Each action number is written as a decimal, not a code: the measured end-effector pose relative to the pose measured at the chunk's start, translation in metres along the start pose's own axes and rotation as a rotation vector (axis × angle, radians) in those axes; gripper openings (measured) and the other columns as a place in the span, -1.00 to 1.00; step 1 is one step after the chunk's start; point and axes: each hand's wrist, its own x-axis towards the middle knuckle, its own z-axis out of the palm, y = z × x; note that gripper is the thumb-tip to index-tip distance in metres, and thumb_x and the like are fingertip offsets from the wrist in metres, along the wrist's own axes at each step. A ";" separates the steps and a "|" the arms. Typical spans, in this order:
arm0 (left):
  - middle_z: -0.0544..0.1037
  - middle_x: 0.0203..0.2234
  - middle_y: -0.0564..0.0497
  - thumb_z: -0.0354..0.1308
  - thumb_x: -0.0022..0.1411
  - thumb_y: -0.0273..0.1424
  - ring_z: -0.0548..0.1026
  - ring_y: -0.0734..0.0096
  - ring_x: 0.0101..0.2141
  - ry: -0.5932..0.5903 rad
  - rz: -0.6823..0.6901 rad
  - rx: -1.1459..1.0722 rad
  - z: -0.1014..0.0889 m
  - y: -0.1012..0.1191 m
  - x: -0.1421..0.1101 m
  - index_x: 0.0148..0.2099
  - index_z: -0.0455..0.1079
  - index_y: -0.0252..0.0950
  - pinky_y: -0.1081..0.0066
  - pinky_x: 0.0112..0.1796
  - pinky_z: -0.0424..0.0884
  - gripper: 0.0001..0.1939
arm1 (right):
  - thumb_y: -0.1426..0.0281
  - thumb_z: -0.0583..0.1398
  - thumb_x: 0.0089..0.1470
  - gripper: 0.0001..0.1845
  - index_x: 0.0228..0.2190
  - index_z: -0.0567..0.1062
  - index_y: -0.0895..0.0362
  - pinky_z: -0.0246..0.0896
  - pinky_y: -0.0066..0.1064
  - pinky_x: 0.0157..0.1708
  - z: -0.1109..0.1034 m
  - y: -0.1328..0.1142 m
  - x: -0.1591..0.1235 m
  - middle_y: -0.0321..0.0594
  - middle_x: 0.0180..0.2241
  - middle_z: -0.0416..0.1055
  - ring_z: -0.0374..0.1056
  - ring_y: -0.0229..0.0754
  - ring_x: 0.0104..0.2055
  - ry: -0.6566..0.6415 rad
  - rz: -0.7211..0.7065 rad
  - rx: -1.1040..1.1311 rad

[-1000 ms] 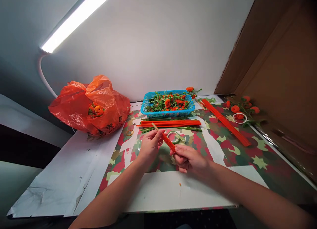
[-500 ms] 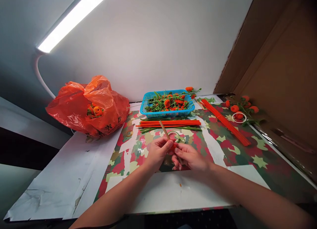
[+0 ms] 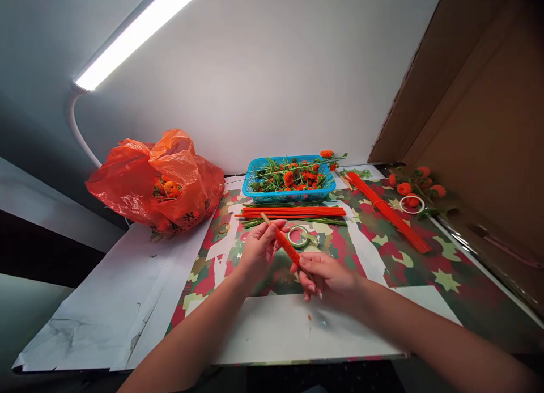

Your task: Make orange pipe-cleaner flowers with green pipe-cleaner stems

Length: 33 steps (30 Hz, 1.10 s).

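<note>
A thin wooden stick point(image 3: 265, 218) wrapped in a coil of orange pipe cleaner point(image 3: 287, 246) slants between my hands above the table. My left hand point(image 3: 257, 249) pinches its upper end, where bare wood pokes out past the fingers. Around the lower end, the fingers of my right hand point(image 3: 323, 271) are closed, hiding the tip of the stick. Just beyond the coil lies a roll of green tape point(image 3: 298, 236). Straight orange pipe cleaners point(image 3: 293, 212) and green ones point(image 3: 327, 221) lie in a row behind it.
A blue basket point(image 3: 289, 197) of orange flowers stands at the back. To the left sits a red plastic bag point(image 3: 199, 180) with more flowers. On the right are a tied orange bundle point(image 3: 389, 212), a white ring point(image 3: 412, 195) and several flowers point(image 3: 404, 188). A lamp point(image 3: 140, 38) hangs overhead.
My hands have moved apart along the stick, the left one up toward its far end. The orange coil between them now shows in full length.
</note>
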 end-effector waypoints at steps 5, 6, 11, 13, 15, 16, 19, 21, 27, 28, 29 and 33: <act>0.53 -0.50 -0.01 0.46 -0.20 -0.31 0.38 0.55 -0.51 -0.196 -0.090 0.063 -0.001 -0.002 -0.005 -0.29 0.56 -0.32 0.55 -0.50 0.24 -0.64 | 0.15 0.23 0.07 -0.68 -0.38 0.42 0.18 0.34 -0.46 -0.50 0.001 -0.003 -0.001 -0.50 -0.71 0.14 -0.03 -0.46 -0.72 -0.027 -0.062 0.078; 0.53 -0.49 -0.01 0.45 -0.18 -0.30 0.39 0.52 -0.49 -0.215 -0.084 0.086 -0.002 -0.002 -0.005 -0.30 0.55 -0.32 0.54 -0.48 0.24 -0.65 | 0.15 0.22 0.08 -0.68 -0.38 0.42 0.18 0.34 -0.46 -0.50 0.000 -0.003 -0.002 -0.51 -0.72 0.13 -0.04 -0.47 -0.72 -0.029 -0.061 0.080; 0.50 -0.50 0.03 0.40 -0.08 -0.24 0.33 0.57 -0.52 -0.233 -0.004 0.216 -0.005 -0.007 -0.002 -0.31 0.51 -0.33 0.54 -0.49 0.21 -0.69 | 0.14 0.23 0.06 -0.67 -0.37 0.41 0.19 0.31 -0.49 -0.54 -0.001 -0.001 0.000 -0.50 -0.74 0.18 -0.05 -0.47 -0.75 -0.033 -0.035 0.078; 0.49 -0.51 0.05 0.37 -0.05 -0.23 0.28 0.60 -0.56 -0.190 0.021 0.251 -0.005 -0.008 -0.001 -0.30 0.50 -0.33 0.53 -0.51 0.17 -0.69 | 0.13 0.22 0.06 -0.64 -0.33 0.41 0.19 0.33 -0.46 -0.50 -0.001 0.000 0.000 -0.45 -0.71 0.28 0.01 -0.46 -0.75 -0.028 -0.015 0.066; 0.47 -0.54 0.07 0.37 -0.05 -0.21 0.26 0.61 -0.57 -0.126 0.044 0.253 -0.006 -0.008 0.000 -0.30 0.50 -0.34 0.53 -0.52 0.15 -0.68 | 0.09 0.21 0.05 -0.61 -0.33 0.41 0.20 0.34 -0.45 -0.48 -0.002 0.000 0.001 -0.42 -0.69 0.32 0.07 -0.45 -0.74 -0.002 0.008 0.036; 0.47 -0.54 0.07 0.37 -0.06 -0.21 0.26 0.60 -0.57 -0.096 0.053 0.245 -0.006 -0.008 0.001 -0.31 0.49 -0.33 0.53 -0.52 0.14 -0.67 | 0.06 0.21 0.04 -0.59 -0.35 0.41 0.19 0.33 -0.46 -0.48 -0.002 0.001 0.001 -0.43 -0.70 0.31 0.10 -0.45 -0.74 0.018 0.016 0.014; 0.47 -0.53 0.06 0.40 -0.12 -0.20 0.30 0.59 -0.54 -0.049 0.047 0.219 -0.007 -0.007 0.002 -0.31 0.49 -0.33 0.53 -0.52 0.14 -0.64 | -0.02 0.20 0.01 -0.53 -0.42 0.38 0.18 0.28 -0.51 -0.54 -0.002 0.002 0.001 -0.47 -0.74 0.25 0.12 -0.44 -0.74 0.057 0.028 -0.046; 0.49 -0.51 0.03 0.41 -0.15 -0.21 0.34 0.56 -0.52 -0.042 0.021 0.212 -0.006 -0.007 0.002 -0.30 0.50 -0.34 0.53 -0.50 0.17 -0.62 | -0.03 0.20 0.00 -0.52 -0.42 0.37 0.17 0.27 -0.51 -0.53 -0.001 0.003 0.002 -0.49 -0.74 0.22 0.07 -0.46 -0.75 0.047 0.030 -0.060; 0.54 -0.34 -0.01 0.40 -0.09 -0.25 0.45 0.42 -0.34 -0.122 0.036 0.219 -0.002 -0.007 -0.004 -0.06 0.46 -0.24 0.47 -0.33 0.35 -0.50 | -0.01 0.21 0.02 -0.55 -0.42 0.35 0.15 0.25 -0.49 -0.53 0.004 0.001 0.002 -0.54 -0.74 0.12 -0.08 -0.47 -0.73 0.080 -0.058 -0.026; 0.55 -0.27 -0.03 0.41 -0.10 -0.28 0.47 0.38 -0.28 -0.178 0.035 0.246 -0.002 -0.007 -0.005 -0.03 0.45 -0.22 0.44 -0.28 0.38 -0.47 | -0.01 0.21 0.02 -0.55 -0.43 0.34 0.14 0.22 -0.51 -0.55 0.004 0.000 0.002 -0.55 -0.74 0.09 -0.11 -0.47 -0.73 0.095 -0.074 -0.010; 0.55 -0.21 -0.05 0.42 -0.12 -0.31 0.47 0.35 -0.24 -0.239 0.024 0.279 -0.002 -0.008 -0.006 -0.03 0.45 -0.22 0.41 -0.24 0.39 -0.46 | -0.01 0.22 0.02 -0.55 -0.44 0.32 0.13 0.20 -0.52 -0.56 0.004 -0.001 0.001 -0.56 -0.74 0.08 -0.12 -0.47 -0.73 0.110 -0.080 0.000; 0.59 -0.29 -0.07 0.36 -0.02 -0.28 0.52 0.34 -0.29 -0.364 -0.086 0.367 -0.008 -0.013 -0.008 -0.14 0.50 -0.30 0.39 -0.25 0.42 -0.63 | -0.06 0.23 -0.03 -0.50 -0.46 0.32 0.14 0.21 -0.50 -0.53 0.000 -0.003 0.001 -0.57 -0.76 0.06 -0.09 -0.47 -0.74 0.119 -0.022 -0.057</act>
